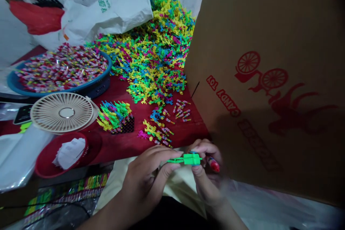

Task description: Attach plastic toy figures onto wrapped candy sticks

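1. Green plastic toy piece (pixel 192 159): held just off the near edge of the red tabletop (pixel 121 147), beside a red-tipped tube (pixel 213 164).
2. Left hand (pixel 142 178): clamped on the piece's left end between thumb and fingers.
3. Right hand (pixel 207 174): clamped on the piece and the tube, close to the left hand; slightly blurred.
4. On the tabletop: small assembled toys (pixel 164 125), a black holder packed with coloured pieces (pixel 122 120), and a large multicoloured heap of toy pieces (pixel 151 61).
5. Also present: a blue tray of wrapped sticks (pixel 60 72), a cream fan (pixel 61 112), a red basket (pixel 60 154), and a printed cardboard carton (pixel 258 79) at right.
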Motion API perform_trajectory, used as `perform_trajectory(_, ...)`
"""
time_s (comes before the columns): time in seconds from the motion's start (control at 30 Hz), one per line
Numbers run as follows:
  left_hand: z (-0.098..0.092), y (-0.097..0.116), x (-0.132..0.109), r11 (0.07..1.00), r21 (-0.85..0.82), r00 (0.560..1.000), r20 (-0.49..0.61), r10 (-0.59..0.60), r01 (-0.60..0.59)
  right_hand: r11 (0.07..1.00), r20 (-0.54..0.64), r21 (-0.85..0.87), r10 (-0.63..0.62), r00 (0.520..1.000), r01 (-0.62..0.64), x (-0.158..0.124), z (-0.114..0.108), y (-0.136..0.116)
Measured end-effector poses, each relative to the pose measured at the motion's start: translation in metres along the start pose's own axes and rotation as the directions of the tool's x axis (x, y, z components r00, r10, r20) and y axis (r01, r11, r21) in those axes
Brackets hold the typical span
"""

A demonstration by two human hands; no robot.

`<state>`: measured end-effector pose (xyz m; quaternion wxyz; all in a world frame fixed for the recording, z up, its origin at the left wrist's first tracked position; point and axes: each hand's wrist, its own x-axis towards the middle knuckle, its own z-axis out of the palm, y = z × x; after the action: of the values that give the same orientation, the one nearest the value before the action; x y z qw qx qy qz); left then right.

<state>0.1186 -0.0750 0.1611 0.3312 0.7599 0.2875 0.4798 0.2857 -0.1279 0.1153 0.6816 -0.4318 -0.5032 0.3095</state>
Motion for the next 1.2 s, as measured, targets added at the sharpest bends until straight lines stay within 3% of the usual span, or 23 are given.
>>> perform_trajectory(0.17, -0.0006, 0.0033, 0.0001, 1.0, -0.01, 1.0, -0.016, -0.004, 0.003, 0.999, 0.017, 0.021, -0.049, 0.999, 0.049, 0.0008, -0.0005, 0.0004)
perform_trajectory(0.3, -0.0007, 0.006, 0.0006, 0.975, -0.135, 0.983, -0.009, -0.182, 0.179, 0.999, 0.015, 0.041, -0.032, 0.999, 0.032, -0.0008, -0.0023, 0.0026)
perform_trajectory(0.43, 0.001, 0.0062, 0.0009, 0.872, -0.319, 0.926, 0.054, -0.373, 0.37, 0.998, 0.027, 0.062, -0.011, 1.0, 0.009, -0.0015, -0.0031, 0.0032)
perform_trajectory(0.57, 0.0019, 0.006, 0.0018, 0.797, -0.408, 0.889, 0.093, -0.448, 0.444, 0.999, 0.034, 0.047, -0.018, 0.999, 0.016, -0.0011, -0.0027, 0.0027)
perform_trajectory(0.67, 0.0019, 0.0057, 0.0028, 0.79, -0.425, 0.89, 0.092, -0.447, 0.441, 0.999, 0.027, 0.021, -0.026, 0.999, 0.025, -0.0008, -0.0024, 0.0018)
perform_trajectory(0.87, 0.0018, 0.0042, 0.0021, 0.887, -0.322, 0.941, 0.034, -0.337, 0.33, 1.0, 0.025, -0.014, -0.027, 0.999, 0.027, 0.0004, -0.0015, -0.0011)
perform_trajectory(1.03, -0.0006, 0.0045, 0.0008, 0.919, -0.21, 0.943, 0.072, -0.325, 0.333, 1.0, 0.001, -0.002, -0.027, 1.0, 0.027, 0.0003, -0.0022, -0.0015)
perform_trajectory(1.2, -0.0033, 0.0066, 0.0027, 0.951, -0.169, 0.966, 0.02, -0.258, 0.258, 1.0, -0.004, 0.015, -0.026, 1.0, 0.026, -0.0008, -0.0014, -0.0033)
